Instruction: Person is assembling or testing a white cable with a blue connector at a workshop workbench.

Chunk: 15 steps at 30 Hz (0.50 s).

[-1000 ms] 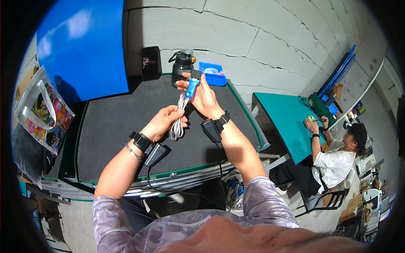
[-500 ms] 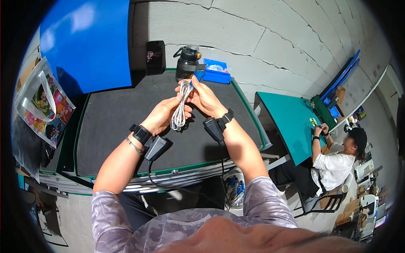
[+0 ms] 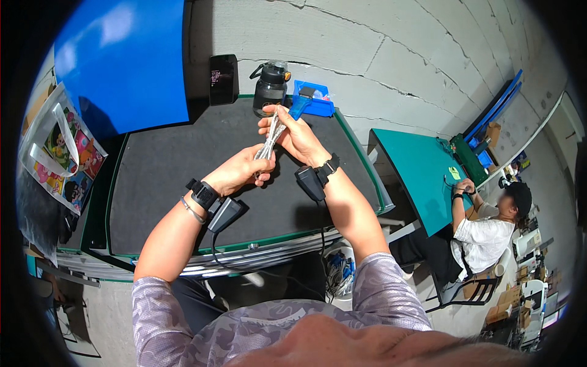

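A coiled, silvery-grey cable (image 3: 269,143) is held up over the dark mat (image 3: 177,202). My left hand (image 3: 243,169) is closed on the lower end of its bundle. My right hand (image 3: 298,139) pinches the upper end between thumb and fingers. Just past the right fingertips, a blue connector (image 3: 299,106) with a grey end sticks out toward the back of the table; it looks joined to the cable. Where the bundle is gathered at its middle, I cannot make out a tie.
Behind my hands stand a dark water bottle (image 3: 270,87), a phone (image 3: 223,81) and a blue tray (image 3: 323,105). A blue panel (image 3: 131,67) rises at the left, near a printed bag (image 3: 64,153). Below the table's edge is a bin of cables (image 3: 340,272). A person (image 3: 486,238) sits at a green table (image 3: 406,168).
My left hand has closed round the lower part of the cable bundle, which now looks narrower and more tilted. The blue connector has turned further into sight beyond my right hand.
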### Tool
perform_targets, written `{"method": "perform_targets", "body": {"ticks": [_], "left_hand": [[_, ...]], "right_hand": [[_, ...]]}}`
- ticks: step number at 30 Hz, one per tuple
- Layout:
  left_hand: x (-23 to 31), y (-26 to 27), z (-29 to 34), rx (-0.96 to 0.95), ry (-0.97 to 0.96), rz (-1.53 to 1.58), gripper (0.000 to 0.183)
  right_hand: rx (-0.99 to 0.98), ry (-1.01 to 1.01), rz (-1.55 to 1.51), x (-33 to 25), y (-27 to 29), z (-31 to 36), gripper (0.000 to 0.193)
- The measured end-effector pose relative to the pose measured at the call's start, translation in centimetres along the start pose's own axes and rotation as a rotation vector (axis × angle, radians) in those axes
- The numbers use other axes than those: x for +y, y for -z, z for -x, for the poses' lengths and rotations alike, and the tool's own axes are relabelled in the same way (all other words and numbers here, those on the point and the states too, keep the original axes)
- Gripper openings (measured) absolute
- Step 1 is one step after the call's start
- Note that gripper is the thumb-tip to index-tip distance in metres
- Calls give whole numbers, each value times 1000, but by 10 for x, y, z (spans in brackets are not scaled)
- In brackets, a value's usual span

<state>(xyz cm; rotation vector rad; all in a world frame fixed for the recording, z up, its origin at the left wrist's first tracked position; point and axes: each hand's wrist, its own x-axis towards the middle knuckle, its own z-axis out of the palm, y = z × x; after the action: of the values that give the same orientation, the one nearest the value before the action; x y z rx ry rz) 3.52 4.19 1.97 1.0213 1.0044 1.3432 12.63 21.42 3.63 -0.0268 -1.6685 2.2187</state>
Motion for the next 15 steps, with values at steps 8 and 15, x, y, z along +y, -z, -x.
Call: {"method": "perform_targets", "body": {"ticks": [8,15], "left_hand": [[-1,-6,2,-143,41,-70,18],[2,-10,1,-108,8,39,37]], "right_hand": [[-133,105,-123,2,-5,2,37],[-70,79,-193,-1,5,1,55]]}}
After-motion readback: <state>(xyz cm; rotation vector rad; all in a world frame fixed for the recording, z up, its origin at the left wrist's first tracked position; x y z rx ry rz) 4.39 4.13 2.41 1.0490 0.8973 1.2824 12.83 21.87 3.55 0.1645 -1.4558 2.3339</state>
